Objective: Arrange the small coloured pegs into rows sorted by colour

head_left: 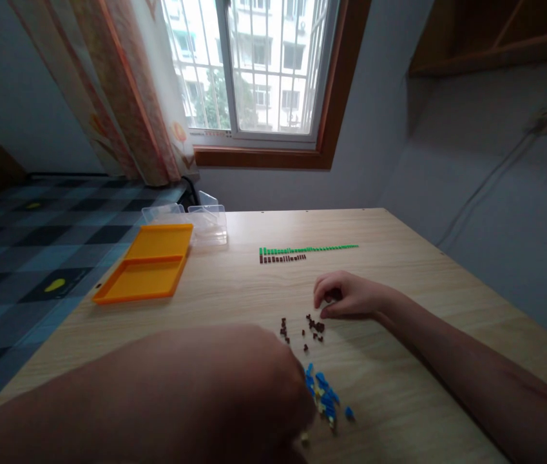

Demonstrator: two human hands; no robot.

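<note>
While the right hand [345, 295] bends its fingers down toward the thumb just above the tabletop [234, 290], the dark patch inside its grip could be a piece or only shadow, so I cannot tell whether it pinches anything. The left hand [278, 374] is blurred and turned away, and its grip is hidden. Loose brown pieces [320, 327] lie just beside the right thumb, some clumped, others scattered toward the left hand. With parts this small, fingertips do best coming in low and flat, teasing one piece off the clump before closing lightly on it; pressing down could flick its neighbours away. Nearer the body, blue pieces [330, 410] and pale yellow pieces [321, 408] sit close by the left hand, so that wrist should lift rather than sweep. Beyond the hands, a brown row [283, 259] runs alongside a longer green row [309, 249], whose thin right end calls for a careful approach from the near side. Bare wood gives room between these rows and the orange tray [145, 277], which sits near the left edge; on the right, the tabletop narrows toward the wall.
</note>
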